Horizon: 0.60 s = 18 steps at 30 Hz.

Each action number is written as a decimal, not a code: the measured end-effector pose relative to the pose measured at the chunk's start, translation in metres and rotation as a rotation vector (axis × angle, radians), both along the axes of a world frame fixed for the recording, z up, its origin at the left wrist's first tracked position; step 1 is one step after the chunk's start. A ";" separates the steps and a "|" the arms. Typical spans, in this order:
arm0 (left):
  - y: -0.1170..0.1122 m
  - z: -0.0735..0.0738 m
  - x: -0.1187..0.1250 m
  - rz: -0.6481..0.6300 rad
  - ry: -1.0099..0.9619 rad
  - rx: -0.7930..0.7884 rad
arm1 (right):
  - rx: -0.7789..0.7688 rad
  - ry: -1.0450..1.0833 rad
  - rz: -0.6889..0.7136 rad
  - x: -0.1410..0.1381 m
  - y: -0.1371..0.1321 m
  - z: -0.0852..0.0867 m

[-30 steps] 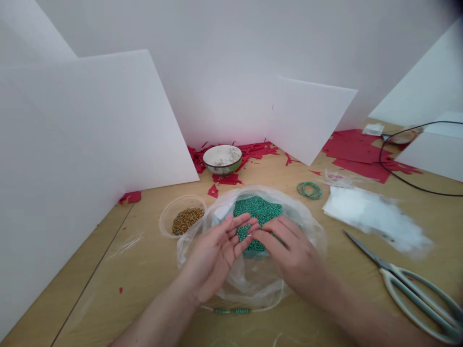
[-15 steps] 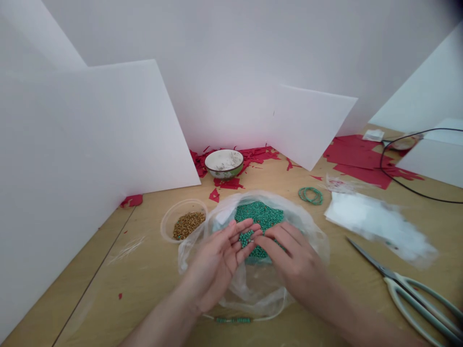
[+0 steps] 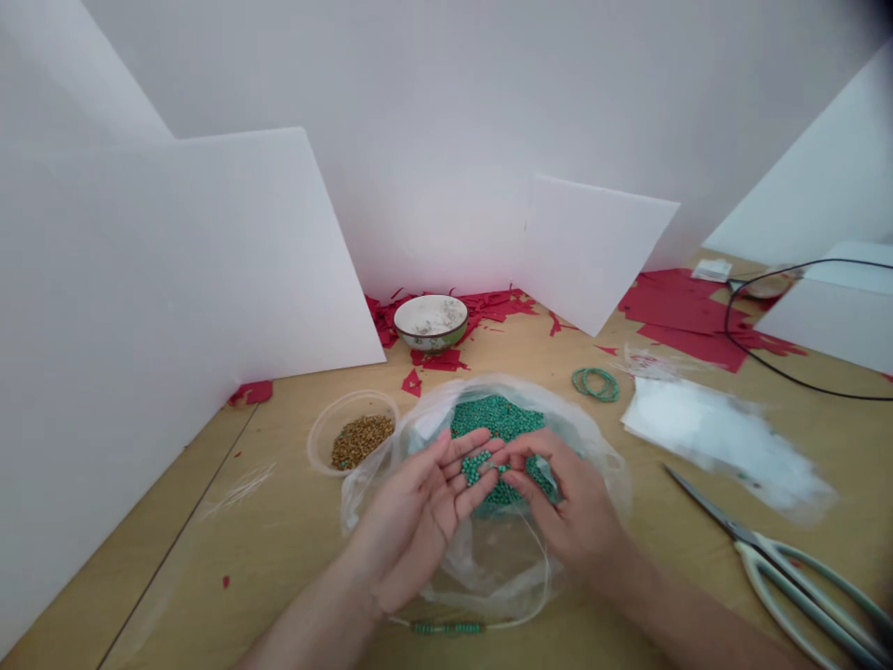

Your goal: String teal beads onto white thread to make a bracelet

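Observation:
A clear plastic bag lies open on the wooden table with a heap of small green beads inside. My left hand is held palm up over the bag, fingers stretched out, with several green beads resting on its fingertips. My right hand hovers beside it, its fingers pinched together at those beads; whatever they pinch is too small to make out. A thin clear cord loops from my right hand down to a short row of strung green beads near the table's front.
A clear cup of brown beads stands left of the bag, a white bowl and red paper scraps behind. Green bead rings, white plastic, scissors and a black cable lie right. White boards enclose the table.
My right hand's fingers have curled from lying flat into a pinch at the beads on my left fingertips. The clear cord now shows below my right hand.

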<state>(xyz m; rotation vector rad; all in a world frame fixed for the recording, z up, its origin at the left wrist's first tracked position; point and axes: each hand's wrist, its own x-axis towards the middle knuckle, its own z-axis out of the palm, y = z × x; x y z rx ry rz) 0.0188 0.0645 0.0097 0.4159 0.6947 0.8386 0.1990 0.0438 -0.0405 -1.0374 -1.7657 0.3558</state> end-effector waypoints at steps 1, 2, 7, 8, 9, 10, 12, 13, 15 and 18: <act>0.000 0.000 0.000 0.002 -0.007 0.000 | -0.045 0.032 -0.003 0.000 -0.001 -0.001; 0.000 0.000 0.000 0.001 -0.014 -0.001 | -0.078 0.063 0.003 -0.001 -0.001 -0.002; 0.000 -0.001 -0.001 0.011 0.004 0.005 | -0.157 0.143 0.071 -0.004 -0.003 -0.002; 0.000 -0.001 -0.002 0.013 0.008 0.009 | -0.162 0.146 0.073 -0.004 -0.003 -0.001; 0.000 -0.001 -0.002 0.013 0.010 0.013 | -0.162 0.141 0.072 -0.004 -0.003 0.000; 0.000 -0.001 -0.002 0.011 0.010 0.018 | -0.155 0.126 0.065 -0.003 -0.003 0.001; 0.001 -0.002 -0.002 0.009 0.008 0.028 | -0.126 0.061 0.041 -0.002 -0.002 0.004; 0.001 -0.002 -0.002 0.012 0.009 0.030 | -0.098 0.015 0.030 -0.001 -0.001 0.005; 0.002 -0.002 -0.002 0.022 0.015 0.034 | -0.015 -0.085 0.014 0.001 -0.001 0.007; 0.001 -0.002 -0.001 0.029 0.027 0.023 | 0.118 -0.193 -0.025 0.000 -0.002 0.008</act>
